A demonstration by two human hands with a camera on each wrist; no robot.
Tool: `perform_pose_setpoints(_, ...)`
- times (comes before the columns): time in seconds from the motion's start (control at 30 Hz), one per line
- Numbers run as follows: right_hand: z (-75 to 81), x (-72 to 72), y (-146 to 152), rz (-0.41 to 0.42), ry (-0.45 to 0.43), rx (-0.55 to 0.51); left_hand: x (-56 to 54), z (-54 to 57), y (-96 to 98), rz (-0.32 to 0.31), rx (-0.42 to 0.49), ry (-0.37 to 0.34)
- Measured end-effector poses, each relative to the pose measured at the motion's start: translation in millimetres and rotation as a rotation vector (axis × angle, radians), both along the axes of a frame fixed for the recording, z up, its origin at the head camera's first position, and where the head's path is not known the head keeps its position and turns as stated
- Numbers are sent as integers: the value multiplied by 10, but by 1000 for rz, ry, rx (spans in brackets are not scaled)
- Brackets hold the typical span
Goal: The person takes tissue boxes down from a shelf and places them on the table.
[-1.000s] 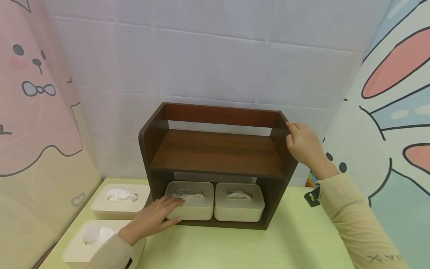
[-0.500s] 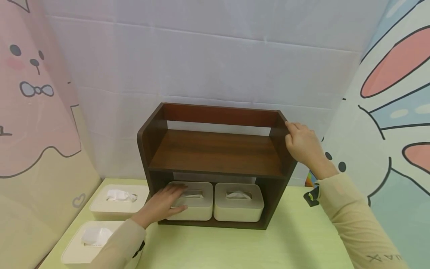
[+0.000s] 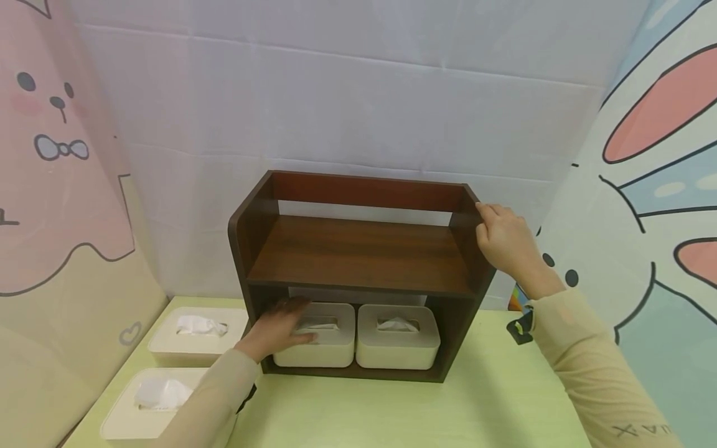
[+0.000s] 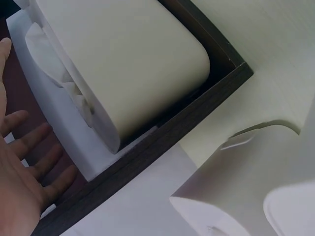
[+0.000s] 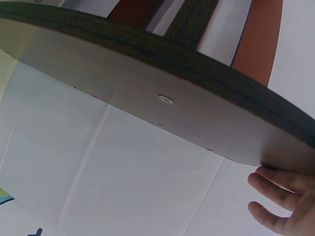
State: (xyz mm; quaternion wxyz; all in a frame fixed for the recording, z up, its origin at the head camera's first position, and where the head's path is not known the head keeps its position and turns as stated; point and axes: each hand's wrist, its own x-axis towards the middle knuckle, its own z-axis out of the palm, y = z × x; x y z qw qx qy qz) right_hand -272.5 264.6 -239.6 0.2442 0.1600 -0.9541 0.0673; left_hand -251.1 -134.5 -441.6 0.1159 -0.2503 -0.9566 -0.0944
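Note:
A dark brown two-tier wooden shelf (image 3: 358,255) stands on the table. Side by side in its lower compartment sit a left tissue box (image 3: 322,356) and a right tissue box (image 3: 399,356), both cream with white tissue in the slot. My left hand (image 3: 276,331) reaches into that compartment over the left box's near-left part. In the left wrist view its fingers (image 4: 44,162) are spread, apart from the box and holding nothing. My right hand (image 3: 504,239) rests on the shelf's right side panel; the right wrist view shows its fingers (image 5: 280,191) loosely extended, the uppermost touching the panel.
At the table's left are two more cream tissue boxes, one farther back (image 3: 162,339) and one nearer (image 3: 120,417), partly behind my left sleeve. A white cloth wall (image 3: 358,93) hangs close behind the shelf. Printed cartoon sheets flank both sides.
My left hand has moved from the left box's front-left edge rightward and deeper into the lower compartment. My right hand stays on the side panel. The boxes look unmoved.

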Motion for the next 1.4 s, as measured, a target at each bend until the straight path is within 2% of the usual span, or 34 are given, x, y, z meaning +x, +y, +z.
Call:
perform_pose_setpoints(0.1, -1, -1, 4, 3, 0, 0, -41, -3, 13, 7, 15, -43)
perform_pose_setpoints(0.43, 5, -2, 27, 7, 4, -1, -140, -13, 69, 15, 19, -120)
perform_pose_setpoints(0.67, -4, -7, 33, 2, -2, -2, -201, -86, 92, 43, 64, -254)
perform_pose_setpoints(0.83, -7, -4, 35, -2, -1, -4, -228, -164, 86, 56, 33, -307)
perform_pose_setpoints(1.1, -3, 4, 39, -2, -4, -6, -244, -246, 88, 49, -54, -314)
perform_pose_setpoints(1.4, -3, 0, 35, -7, -2, -4, -227, -241, 123, 64, -84, -300)
